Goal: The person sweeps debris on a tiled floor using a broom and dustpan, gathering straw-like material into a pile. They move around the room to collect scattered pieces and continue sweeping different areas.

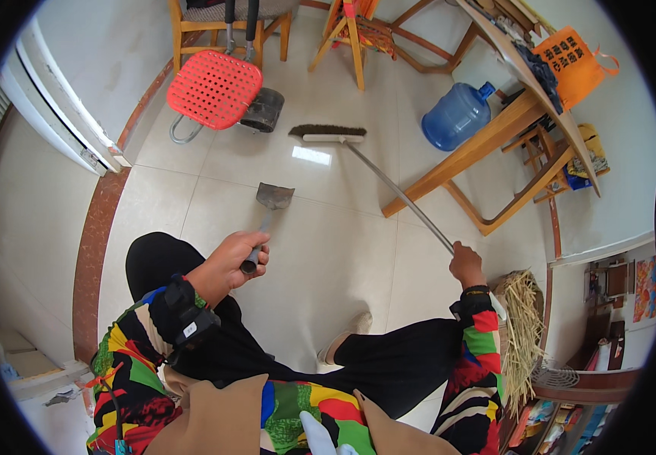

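Observation:
My left hand grips the tubular handle of a small metal shovel; its grey blade hangs over or rests on the floor tiles, which of the two I cannot tell. Off to the right, my right hand is closed around the metal pole of a push broom. The pole runs up and leftward to a pale broom head with dark bristles, which lies on the shiny floor. Both handles stay apart from each other. Between my hands are floor tiles, and my black-trousered legs are spread below.
A red perforated seat and a black roller stand beyond the shovel. A blue water bottle lies beside a wooden table leg. Straw stalks are bundled at the right. A reddish threshold crosses the left side.

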A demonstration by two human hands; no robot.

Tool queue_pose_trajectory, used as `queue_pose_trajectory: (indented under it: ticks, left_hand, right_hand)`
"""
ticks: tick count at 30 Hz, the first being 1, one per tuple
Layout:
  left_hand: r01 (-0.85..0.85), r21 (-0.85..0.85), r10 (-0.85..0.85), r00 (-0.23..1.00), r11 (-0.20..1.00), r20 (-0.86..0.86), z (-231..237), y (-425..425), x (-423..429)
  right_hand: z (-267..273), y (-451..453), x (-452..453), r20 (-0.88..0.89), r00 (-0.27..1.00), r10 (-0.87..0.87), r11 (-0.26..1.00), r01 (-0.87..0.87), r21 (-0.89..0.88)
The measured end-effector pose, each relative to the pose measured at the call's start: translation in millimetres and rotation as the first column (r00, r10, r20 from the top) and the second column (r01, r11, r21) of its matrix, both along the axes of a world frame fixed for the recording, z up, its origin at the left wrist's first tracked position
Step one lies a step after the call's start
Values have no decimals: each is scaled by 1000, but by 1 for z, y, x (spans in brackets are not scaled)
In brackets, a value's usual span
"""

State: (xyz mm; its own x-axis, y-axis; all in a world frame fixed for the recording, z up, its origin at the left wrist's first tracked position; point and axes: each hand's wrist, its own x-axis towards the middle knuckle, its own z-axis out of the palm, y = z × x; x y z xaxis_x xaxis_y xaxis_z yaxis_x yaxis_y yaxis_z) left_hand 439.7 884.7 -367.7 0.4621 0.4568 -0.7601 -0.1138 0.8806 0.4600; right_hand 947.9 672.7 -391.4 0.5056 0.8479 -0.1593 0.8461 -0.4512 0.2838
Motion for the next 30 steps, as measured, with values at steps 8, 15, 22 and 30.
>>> queue_pose_trajectory:
  ticks: [8, 15, 22, 30]
  left_hand:
    - [36, 11, -36, 999, 999, -32, -10, 0, 3]
    - [40, 22, -40, 998, 999, -41, -9, 1, 3]
    - [37, 31, -34, 994, 999, -100, -10, 2, 2]
    - [90, 37, -85, 987, 995, -134, -24, -14, 6]
  right_hand:
    - [26, 69, 6, -29, 990, 137, 984, -132, 116]
    - [-1, 104, -52, -338, 925, 174, 979, -199, -41]
    - [-15, 58, -153, -942, -121, -313, 883, 328, -336]
    - [-14, 61, -196, -751, -621, -224, 753, 379, -538]
